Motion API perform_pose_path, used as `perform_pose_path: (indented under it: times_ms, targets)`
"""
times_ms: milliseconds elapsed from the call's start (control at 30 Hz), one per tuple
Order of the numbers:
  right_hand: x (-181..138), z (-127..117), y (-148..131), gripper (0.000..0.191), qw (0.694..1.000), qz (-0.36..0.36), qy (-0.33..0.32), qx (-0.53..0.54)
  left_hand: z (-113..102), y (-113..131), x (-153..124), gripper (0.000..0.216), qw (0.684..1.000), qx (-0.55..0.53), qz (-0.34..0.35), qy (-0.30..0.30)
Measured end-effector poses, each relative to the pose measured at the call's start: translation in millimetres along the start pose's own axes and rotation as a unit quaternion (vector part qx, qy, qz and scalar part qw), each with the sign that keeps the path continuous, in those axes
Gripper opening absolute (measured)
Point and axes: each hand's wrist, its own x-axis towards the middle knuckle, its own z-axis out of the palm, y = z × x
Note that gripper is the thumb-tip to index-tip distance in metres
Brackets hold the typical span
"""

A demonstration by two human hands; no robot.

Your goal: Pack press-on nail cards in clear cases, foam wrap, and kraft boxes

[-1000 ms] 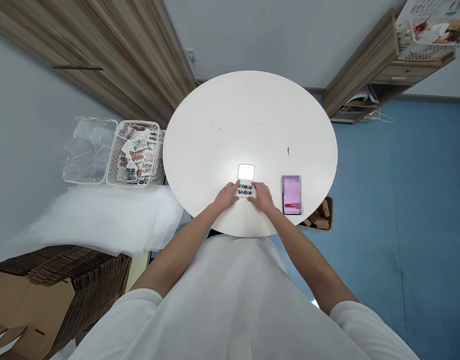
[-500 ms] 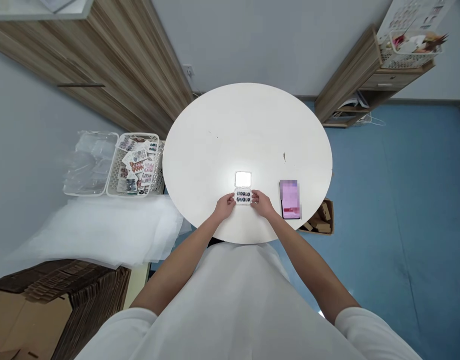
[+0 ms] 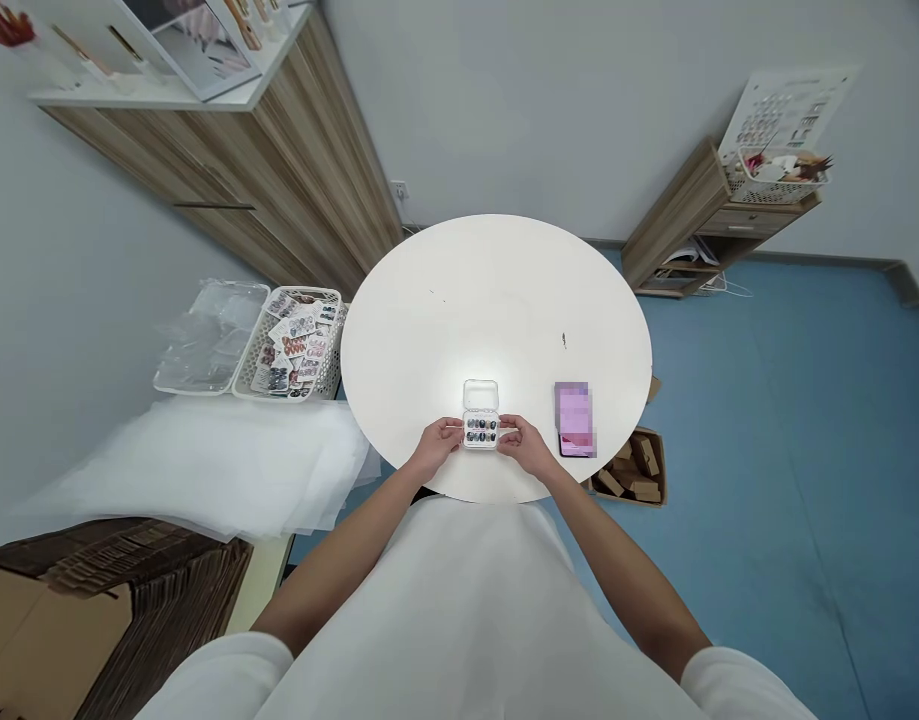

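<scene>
A small clear plastic case lies open near the front edge of the round white table, its lid flipped back away from me. Dark false nails fill its tray. My left hand pinches the case's left side with curled fingers. My right hand grips the right side the same way. Both forearms reach in from below over my white shirt.
A phone with a pink screen lies to the right of the case. Left of the table stand a white basket of nail cards, a clear tray, white foam sheets and flat cardboard. A small carton sits on the blue floor.
The camera has tilted up, so the table sits lower in view. My fingers have slid from the top of the case to its two sides.
</scene>
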Motion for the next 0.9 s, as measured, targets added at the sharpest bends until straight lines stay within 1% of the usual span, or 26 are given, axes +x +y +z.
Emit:
perform_pose_path:
  times_ms: [67,200,300,433,533,700,800,900]
  targets:
    - [-5.8,-5.7,-11.4,0.047,1.000,-0.008,-0.006,0.011,2.2,7.9,-6.5,0.038,1.000,-0.012,0.001,-0.010]
    - [-10.7,-18.8,-33.3,0.036,0.999,-0.011,0.005,0.032,8.6,25.2,-16.3,0.039,0.999,-0.031,0.011,-0.029]
    - [-8.2,-24.9,-46.6,0.034,0.999,0.010,0.009,0.052,12.8,34.9,-21.3,0.038,0.998,-0.039,0.018,-0.046]
    - [-1.8,-25.1,-60.3,0.034,0.997,0.023,-0.007,0.078,18.3,41.3,-26.9,0.035,0.997,-0.045,0.026,-0.058]
    - [-0.9,-21.7,-65.8,0.035,0.995,0.011,-0.007,0.100,21.7,43.1,-31.4,0.033,0.996,-0.056,0.025,-0.060]
    - [-7.0,-16.9,-67.4,0.036,0.993,-0.017,-0.002,0.120,23.1,43.5,-37.3,0.033,0.994,-0.081,0.014,-0.067]
    - [-10.1,-16.7,-68.2,0.035,0.992,-0.034,-0.009,0.118,23.7,42.8,-39.0,0.032,0.992,-0.106,0.000,-0.072]
    - [-11.6,-17.9,-69.3,0.034,0.994,-0.035,-0.017,0.104,26.1,42.4,-39.6,0.030,0.988,-0.137,-0.006,-0.066]
